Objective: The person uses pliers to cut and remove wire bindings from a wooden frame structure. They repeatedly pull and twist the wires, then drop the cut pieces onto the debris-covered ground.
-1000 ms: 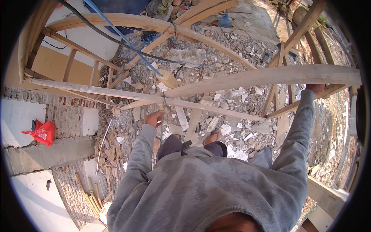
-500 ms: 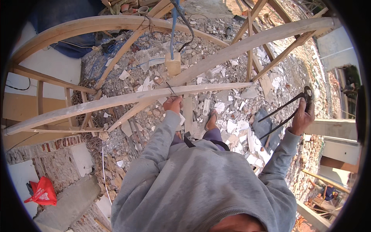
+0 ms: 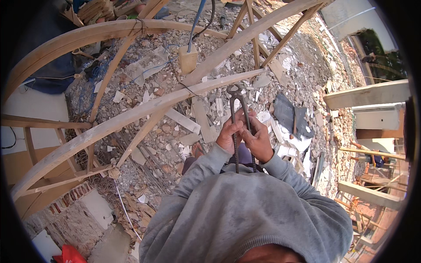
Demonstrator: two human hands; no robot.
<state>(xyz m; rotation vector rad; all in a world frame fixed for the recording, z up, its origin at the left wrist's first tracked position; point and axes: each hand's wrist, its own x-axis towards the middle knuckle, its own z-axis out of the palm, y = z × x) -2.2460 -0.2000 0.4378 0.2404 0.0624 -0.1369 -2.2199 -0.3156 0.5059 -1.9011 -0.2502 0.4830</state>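
Note:
Both my hands are on a pair of long-handled dark pincers (image 3: 233, 93), held in front of my body with the jaws pointing away from me. My left hand (image 3: 229, 135) wraps round the left handle. On the other handle my right hand (image 3: 259, 141) is closed, its thumb near my left fingers. Just beyond the pincers runs a bent wooden beam (image 3: 144, 115). A dark tie wire (image 3: 189, 89) sits where this beam crosses another timber (image 3: 219, 65), its loose end sticking out.
Rubble (image 3: 171, 127) with broken white pieces covers the ground below. A wooden block (image 3: 188, 60) with a blue cable stands behind the beam. Dark sheets (image 3: 289, 116) lie to the right. Concrete beams (image 3: 368, 94) stand at the far right, a red bag (image 3: 72, 254) at lower left.
My left hand has left the wire on the beam and now grips the pincers. My right hand has brought them in from the far right and turned their jaws away from me.

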